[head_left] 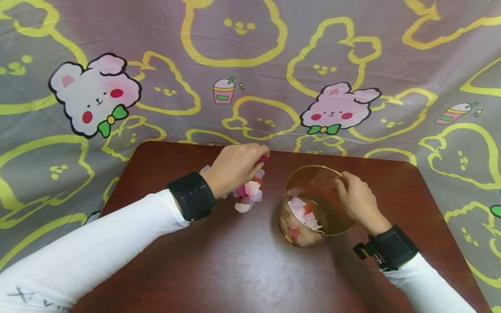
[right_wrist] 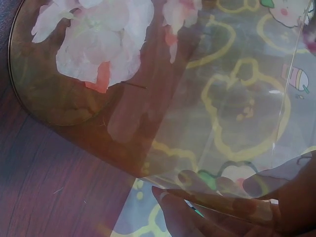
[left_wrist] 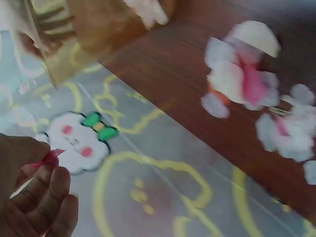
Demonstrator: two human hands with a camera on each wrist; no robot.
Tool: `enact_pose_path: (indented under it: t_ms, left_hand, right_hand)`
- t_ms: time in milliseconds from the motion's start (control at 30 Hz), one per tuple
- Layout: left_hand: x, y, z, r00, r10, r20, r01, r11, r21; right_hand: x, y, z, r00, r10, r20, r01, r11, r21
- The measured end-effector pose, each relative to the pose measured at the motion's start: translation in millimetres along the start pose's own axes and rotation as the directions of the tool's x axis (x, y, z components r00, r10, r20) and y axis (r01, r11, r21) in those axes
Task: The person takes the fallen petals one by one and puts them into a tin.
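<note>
**A:** What have the hands got?

**B:** From my seat, the left hand (head_left: 236,167) is closed in a pinch on a single pink petal (head_left: 264,159). In the left wrist view I see that petal (left_wrist: 49,157) nipped between thumb and fingertips (left_wrist: 58,183), with the other fingers curled loosely under it. The right hand (head_left: 357,198) grips the far rim of the clear cup (head_left: 317,206), thumb inside the rim and fingers wrapped down the outer wall. In the right wrist view the fingers (right_wrist: 180,217) press against the glassy wall from outside.

**A:** And the cup itself?

**B:** The cup is tilted, its mouth turned toward the left hand, and its lower edge rests on the tabletop (head_left: 235,261). Pale pink, white and a few red petals lie inside it (head_left: 303,217), gathered on the low side near the bottom. The right wrist view shows the same petals (right_wrist: 94,47) bunched against the base.

**A:** Anything else near the hands?

**B:** A loose pile of petals (head_left: 247,195) lies on the tabletop right under the left hand and just to the left of the cup; the left wrist view shows it blurred (left_wrist: 256,94). The left hand hovers above that pile, wrist bent down, fingertips pointing toward the cup.

**A:** The arms?

**B:** Both wear white sleeves with black wrist bands (head_left: 192,195). The left forearm reaches in diagonally from the near left, the right comes in from the near right. A cartoon rabbit cloth (head_left: 336,108) hangs behind, beyond both hands.
</note>
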State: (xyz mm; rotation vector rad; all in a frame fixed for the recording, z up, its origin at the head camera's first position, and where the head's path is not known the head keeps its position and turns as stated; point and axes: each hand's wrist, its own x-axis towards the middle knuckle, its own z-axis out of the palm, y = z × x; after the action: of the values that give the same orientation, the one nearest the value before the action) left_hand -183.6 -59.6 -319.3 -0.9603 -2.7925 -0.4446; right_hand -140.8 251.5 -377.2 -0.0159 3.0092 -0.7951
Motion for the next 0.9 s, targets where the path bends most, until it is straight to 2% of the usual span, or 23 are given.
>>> enact_pose_path:
  t_ms: [167,300,533,700,900]
  left_hand:
    - [10.5,24.6,2.1,0.992,0.119,-0.028,-0.119,0.993,0.014]
    - [17.6,41.1,9.5,0.982,0.185,-0.030,-0.184,0.982,0.052]
    - [28.8,67.2,23.2,0.971,0.202,0.130,-0.215,0.972,0.097]
    - [30.3,78.8,36.8,0.956,0.232,0.179,-0.259,0.956,0.140]
    - [28.6,85.5,51.0,0.933,0.252,0.256,-0.291,0.948,0.130]
  right_hand:
    - [-0.5,1.0,0.3,1.000,0.002,-0.007,-0.002,1.000,-0.003]
    - [-0.6,0.7,-0.2,1.000,0.006,-0.007,-0.006,1.000,0.000]
    - [0.8,-0.5,-1.8,1.000,-0.002,-0.001,0.002,1.000,0.010]
    - [0.7,-0.1,-1.1,1.000,0.005,0.009,-0.005,1.000,0.018]
    - [0.4,-0.7,-0.7,1.000,0.012,0.013,-0.012,1.000,0.005]
